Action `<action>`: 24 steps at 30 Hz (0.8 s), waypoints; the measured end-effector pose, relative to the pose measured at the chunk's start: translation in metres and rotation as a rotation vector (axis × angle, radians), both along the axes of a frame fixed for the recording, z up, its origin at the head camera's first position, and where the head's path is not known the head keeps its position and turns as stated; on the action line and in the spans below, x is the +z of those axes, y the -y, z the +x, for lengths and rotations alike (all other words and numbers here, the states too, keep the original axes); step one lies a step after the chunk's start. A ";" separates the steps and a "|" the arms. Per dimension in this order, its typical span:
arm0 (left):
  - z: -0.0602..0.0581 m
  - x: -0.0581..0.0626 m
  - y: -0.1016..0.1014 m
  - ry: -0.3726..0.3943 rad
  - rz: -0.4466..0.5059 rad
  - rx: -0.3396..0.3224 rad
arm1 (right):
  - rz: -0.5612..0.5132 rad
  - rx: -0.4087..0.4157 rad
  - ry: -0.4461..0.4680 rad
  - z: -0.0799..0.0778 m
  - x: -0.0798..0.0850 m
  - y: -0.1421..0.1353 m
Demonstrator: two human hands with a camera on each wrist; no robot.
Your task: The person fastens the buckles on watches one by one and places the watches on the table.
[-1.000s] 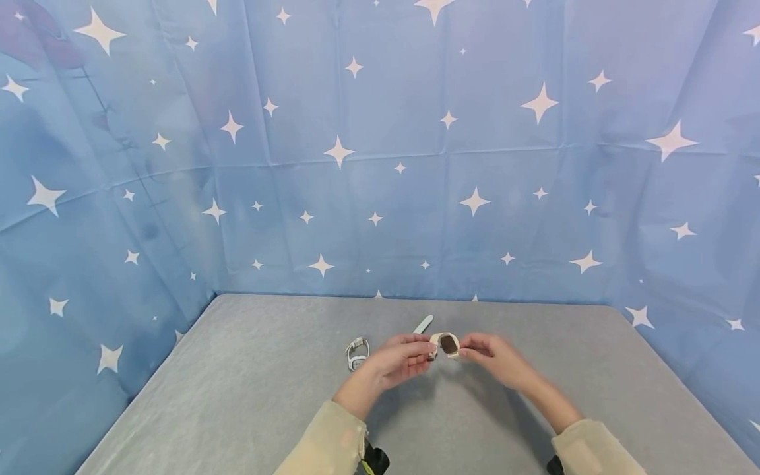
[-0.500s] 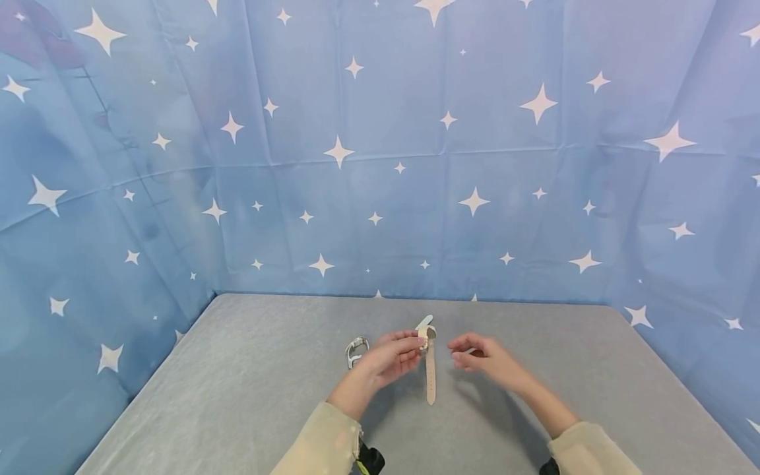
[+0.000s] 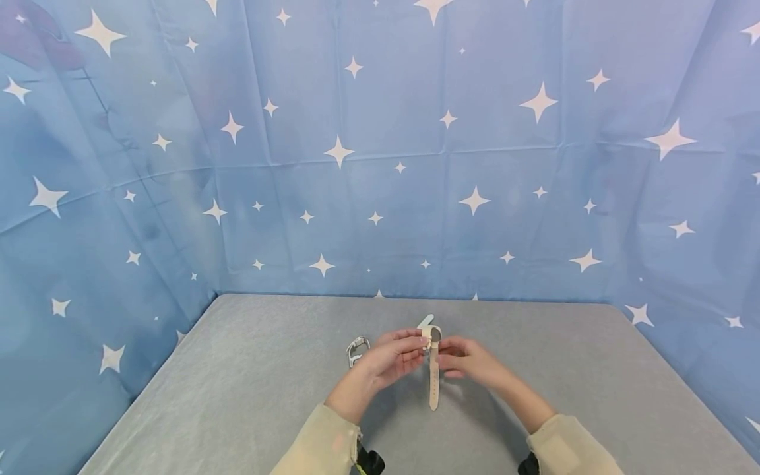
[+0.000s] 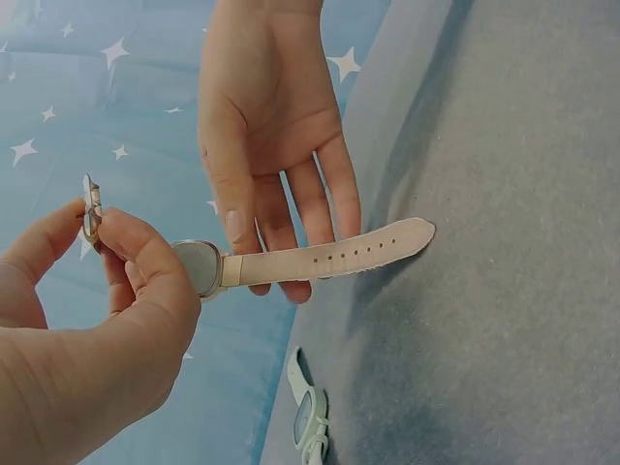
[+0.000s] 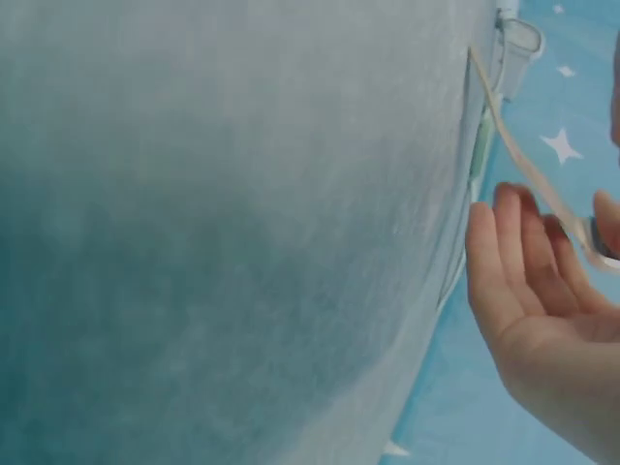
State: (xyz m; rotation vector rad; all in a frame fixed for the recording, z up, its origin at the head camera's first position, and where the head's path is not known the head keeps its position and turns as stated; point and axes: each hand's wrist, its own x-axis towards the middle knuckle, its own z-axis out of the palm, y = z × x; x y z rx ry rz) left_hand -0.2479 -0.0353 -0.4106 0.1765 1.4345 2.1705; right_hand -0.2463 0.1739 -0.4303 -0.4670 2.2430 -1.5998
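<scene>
A cream wristwatch (image 3: 435,376) hangs undone in front of me, its long holed strap end pointing down. My left hand (image 3: 392,359) pinches it near the buckle (image 4: 92,208). The back of the watch case shows in the left wrist view, partly covered by the fingers. My right hand (image 3: 472,361) is at the strap, fingers fairly straight behind it and thumb close to its edge. In the right wrist view, the strap (image 5: 523,160) runs past those fingertips.
On the grey table (image 3: 267,396), a white watch (image 3: 356,351) stands left of the hands with its band looped. A pale green watch (image 4: 310,417) lies behind them, mostly hidden in the head view. A blue star-patterned cloth (image 3: 404,165) hangs behind the table.
The right hand let go of the watch and drew back, then came in to the strap. The left hand turned the watch so its strap hangs down.
</scene>
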 end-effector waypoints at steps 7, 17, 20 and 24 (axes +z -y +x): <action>0.002 0.000 0.003 -0.012 -0.021 0.021 | -0.039 -0.057 0.047 0.003 0.003 0.002; 0.006 0.001 0.013 -0.055 -0.122 0.081 | 0.032 -0.087 -0.044 0.007 0.005 0.001; 0.006 0.000 0.017 -0.097 -0.154 0.095 | 0.047 -0.075 -0.068 0.010 0.007 0.001; 0.005 -0.001 0.023 -0.200 -0.213 0.073 | 0.058 -0.057 -0.088 0.013 0.011 0.000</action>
